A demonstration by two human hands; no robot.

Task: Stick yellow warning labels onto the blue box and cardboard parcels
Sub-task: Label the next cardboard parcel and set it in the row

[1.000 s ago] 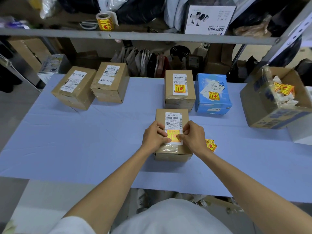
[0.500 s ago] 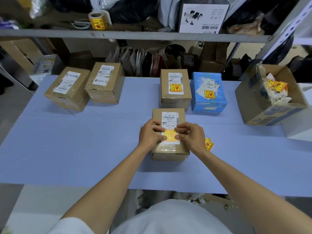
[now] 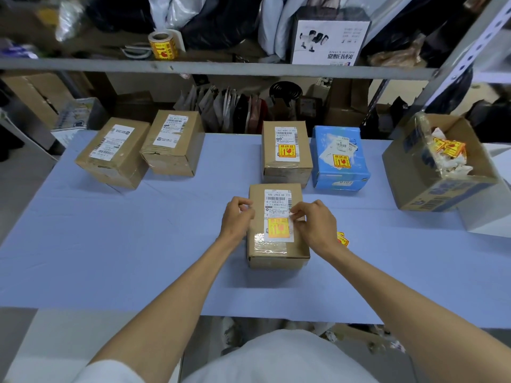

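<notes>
A long worktop [image 3: 138, 244] covered in pale blue cloth runs left to right. At its far left stand two cardboard parcels, the outer parcel [image 3: 113, 153] and the inner parcel [image 3: 172, 143], just beside each other, each with a white shipping slip. At far centre a labelled parcel [image 3: 286, 153] bears a yellow warning sticker; the blue box [image 3: 338, 157] just right of it bears another. Near centre sits the front parcel [image 3: 276, 255], also stickered. Loose yellow labels [image 3: 343, 239] lie flat just to its right. At far right is an open carton [image 3: 431, 178] holding crumpled label scraps.
</notes>
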